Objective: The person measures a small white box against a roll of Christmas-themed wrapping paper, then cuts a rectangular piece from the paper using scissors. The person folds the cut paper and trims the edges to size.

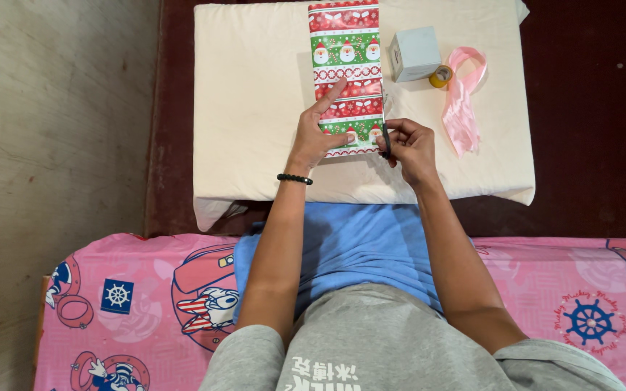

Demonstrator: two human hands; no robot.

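A strip of red, green and white festive wrapping paper (345, 51) lies lengthwise on a small table covered with a cream cloth (255, 94). My left hand (318, 134) presses flat on the paper's near end, index finger pointing away. My right hand (409, 145) holds dark scissors (385, 134) at the paper's right edge near the front corner. A black bead bracelet sits on my left wrist.
A small white-grey box (414, 53), a yellow tape roll (440, 75) and a pink ribbon (462, 101) lie to the right of the paper. Dark red floor surrounds the table. I sit on a pink printed bed sheet (124, 304).
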